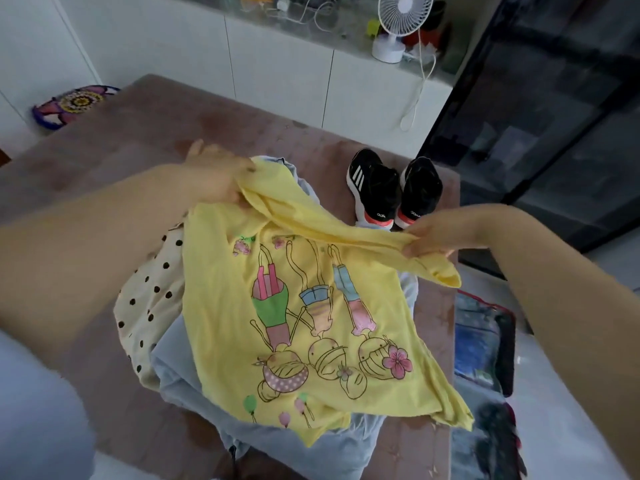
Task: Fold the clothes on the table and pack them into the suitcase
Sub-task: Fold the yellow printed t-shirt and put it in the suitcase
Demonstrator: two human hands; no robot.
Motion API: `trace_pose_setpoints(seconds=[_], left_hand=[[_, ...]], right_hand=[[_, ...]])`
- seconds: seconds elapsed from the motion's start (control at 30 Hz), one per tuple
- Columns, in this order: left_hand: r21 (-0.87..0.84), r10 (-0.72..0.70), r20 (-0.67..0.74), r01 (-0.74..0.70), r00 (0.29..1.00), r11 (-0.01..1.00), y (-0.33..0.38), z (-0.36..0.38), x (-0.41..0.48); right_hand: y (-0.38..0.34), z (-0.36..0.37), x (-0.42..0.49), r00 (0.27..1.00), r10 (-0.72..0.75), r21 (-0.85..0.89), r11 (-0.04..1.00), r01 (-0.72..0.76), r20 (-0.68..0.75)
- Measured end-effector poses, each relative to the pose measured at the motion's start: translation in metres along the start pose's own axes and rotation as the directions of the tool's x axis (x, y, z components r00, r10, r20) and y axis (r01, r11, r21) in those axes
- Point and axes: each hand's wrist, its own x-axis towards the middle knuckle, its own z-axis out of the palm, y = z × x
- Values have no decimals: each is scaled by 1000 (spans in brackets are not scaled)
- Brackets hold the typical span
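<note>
A yellow T-shirt with a cartoon print of three figures lies spread over the middle of the brown desk, the print facing up and upside down to the wearer of the camera. Its far edge is lifted and bunched into a band stretched between the two hands. The left hand grips one end of that band at the far left of the shirt, fingers curled into the fabric. The right hand pinches the other end between thumb and fingers, and a loose yellow flap hangs just below it. Under the shirt lies a pale blue garment, showing at the near left and at the far side. A cream polka-dot garment sticks out to the left, partly under both. A pair of black sneakers stands on the desk just beyond the shirt, heels toward the camera. Off the right edge of the desk, lower down, what looks like an open suitcase with red trim and blue inside shows dimly. Farther back are white cabinets, a white fan on their top, and a patterned cushion at the far left.
</note>
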Motion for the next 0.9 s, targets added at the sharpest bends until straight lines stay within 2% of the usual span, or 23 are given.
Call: trace_pose_setpoints(seconds=[0.03, 0.07, 0.1, 0.13, 0.17, 0.2, 0.23, 0.27, 0.3, 0.33, 0.4, 0.47, 0.5, 0.57, 0.63, 0.67, 0.73, 0.8, 0.9], left_hand=[[-30, 10, 19, -9, 1000, 1000, -6, -1, 9], [-83, 12, 21, -10, 1000, 996, -12, -5, 17], [-153, 1, 3, -1, 1000, 988, -17, -10, 23], [-237, -25, -18, 20, 1000, 971, -22, -17, 29], [-316, -60, -55, 40, 997, 948, -27, -25, 36], [-383, -112, -115, 60, 987, 922, -31, -32, 42], [-422, -177, -196, 80, 965, 903, -34, -38, 48], [-447, -242, -261, 105, 934, 888, -36, -40, 53], [-452, -287, -325, 119, 901, 884, -35, -41, 56], [-436, -309, -381, 125, 871, 891, -31, -39, 54], [-375, -266, -446, 91, 855, 923, -14, -31, 35], [-335, -106, -493, -76, 863, 939, 6, -14, -1], [-307, 19, -514, -204, 858, 930, 15, -1, -23], [-238, 334, -487, -491, 807, 838, 32, 24, -73], [-130, 624, -402, -716, 670, 685, 47, 50, -118], [-68, 719, -352, -783, 599, 619, 55, 64, -136], [-9, 816, -221, -837, 535, 547, 66, 89, -164], [59, 828, -101, -828, 551, 558, 72, 113, -179], [102, 750, 25, -748, 660, 655, 78, 128, -179]], right_hand=[[1, -10, 0, 1000, 24, 28, 999, -24, -3], [-1, -20, 0, 997, 40, 18, 999, -38, -71], [-2, -31, 3, 973, 49, -8, 999, -52, -227], [0, -43, 10, 884, 50, -20, 998, -67, -466], [2, -53, 17, 715, 68, 52, 998, -45, -696], [2, -57, 21, 526, 117, 161, 986, 38, -842], [1, -57, 26, 387, 142, 221, 961, 169, -911], [-2, -53, 29, 331, 103, 196, 945, 261, -938], [-6, -44, 31, 339, 24, 129, 948, 290, -940], [-9, -31, 33, 393, -77, 48, 954, 297, -916], [-9, 3, 34, 578, -264, -108, 951, 290, -772], [6, 44, 27, 759, -332, -166, 943, 290, -560], [17, 64, 23, 826, -324, -132, 946, 297, -462], [37, 104, 12, 917, -256, -15, 964, 264, -306], [55, 138, 1, 954, -190, 53, 977, 207, -233], [61, 153, -4, 957, -181, 53, 979, 198, -228], [72, 181, -13, 958, -173, 11, 984, 180, -230], [81, 206, -17, 957, -136, -29, 991, 133, -256], [90, 221, -18, 911, -139, -17, 990, 144, -387]])
